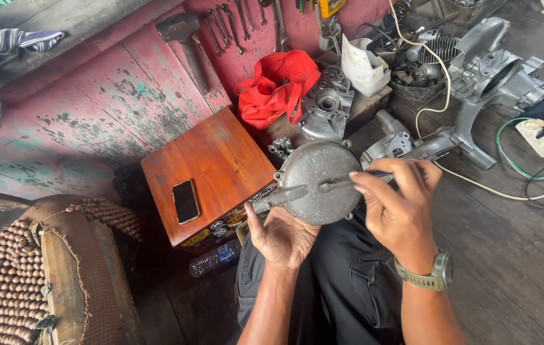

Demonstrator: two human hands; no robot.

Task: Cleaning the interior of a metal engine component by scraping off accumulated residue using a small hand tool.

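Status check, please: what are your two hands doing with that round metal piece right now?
Left hand cradles round grey metal cover from below. Right hand holds thin tool against its centre. Nothing blocking; wooden box with phone alongside.

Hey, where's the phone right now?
In the head view, the black phone lies flat on the wooden box, near its front left edge, just left of the left hand holding the round metal cover.

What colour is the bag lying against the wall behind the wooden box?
The bag is bright red, seen clearly in the head view.
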